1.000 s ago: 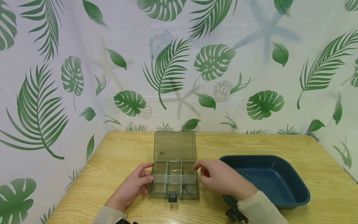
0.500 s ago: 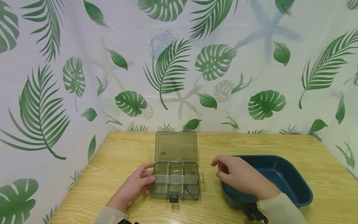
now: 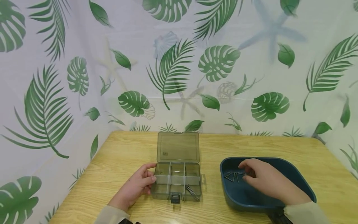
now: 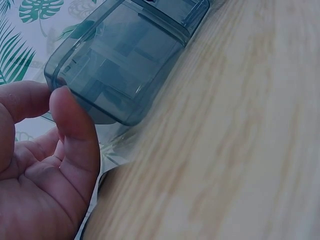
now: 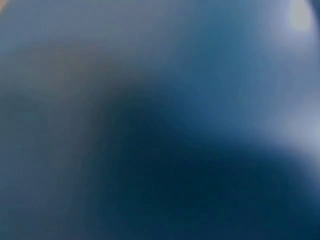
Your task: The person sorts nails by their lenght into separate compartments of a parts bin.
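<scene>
A smoky clear organizer box (image 3: 177,183) lies on the wooden table with its lid (image 3: 178,147) folded back. A few dark nails (image 3: 191,190) lie in its front right compartment. My left hand (image 3: 151,172) holds the box's left wall with thumb and curled fingertips; the left wrist view shows that hand (image 4: 55,95) touching the box's corner (image 4: 120,65). My right hand (image 3: 244,170) reaches into the blue tray (image 3: 306,188), fingers curled down over several loose nails (image 3: 232,176). Its fingertips hide any contact. The right wrist view is only a blue blur.
Bare wooden table (image 3: 126,149) lies behind and left of the box, with more to the right of the tray. A leaf-print curtain (image 3: 179,77) closes off the back and both sides. The table's left edge (image 3: 84,174) is near my left arm.
My right hand left the box's right side, moved right and went down into the blue tray over the nails. My left hand stayed on the box.
</scene>
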The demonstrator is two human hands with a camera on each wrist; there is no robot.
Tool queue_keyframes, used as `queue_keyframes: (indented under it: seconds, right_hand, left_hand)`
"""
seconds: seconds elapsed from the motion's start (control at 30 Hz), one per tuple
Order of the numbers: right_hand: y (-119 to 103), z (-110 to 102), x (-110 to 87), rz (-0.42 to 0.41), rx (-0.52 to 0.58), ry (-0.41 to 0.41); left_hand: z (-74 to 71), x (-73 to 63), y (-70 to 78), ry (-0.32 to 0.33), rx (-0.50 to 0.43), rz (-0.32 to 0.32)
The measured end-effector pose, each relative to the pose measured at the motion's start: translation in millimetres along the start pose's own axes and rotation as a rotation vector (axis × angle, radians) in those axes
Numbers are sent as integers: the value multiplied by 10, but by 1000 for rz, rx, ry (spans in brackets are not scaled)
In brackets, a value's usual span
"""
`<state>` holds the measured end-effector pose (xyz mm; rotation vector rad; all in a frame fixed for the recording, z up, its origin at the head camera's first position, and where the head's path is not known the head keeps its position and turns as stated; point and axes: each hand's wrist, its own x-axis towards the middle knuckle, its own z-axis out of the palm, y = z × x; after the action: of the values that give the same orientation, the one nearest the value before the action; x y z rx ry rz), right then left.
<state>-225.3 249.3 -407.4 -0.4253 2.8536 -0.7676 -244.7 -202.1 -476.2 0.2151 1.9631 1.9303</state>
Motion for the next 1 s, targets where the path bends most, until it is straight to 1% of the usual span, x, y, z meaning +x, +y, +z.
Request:
queue_keyframes:
  seconds: [0.13,0.23,0.43,0.63,0.77,1.0]
  right_hand:
    - [185,-9,-13,23,-23,-22]
    - [263,-11,-21,35,-48,-38]
    - [334,-15,-16,46,-87,-80]
    - [405,33,-3,53,-138,-122]
    - [462,80,1,54,-148,-122]
    - [498,146,-24,6,-167,-94]
  left_hand:
    - [4,0,2,-1,1,-2]
    - [10,-3,4,-1,2,-2]
    - [-9,-6,-11,0,-5,-2]
    - [-2,0,-15,6,1,-3]
    - [-4,5,-25,6,1,2]
    - [-26,21,-48,11,0,2]
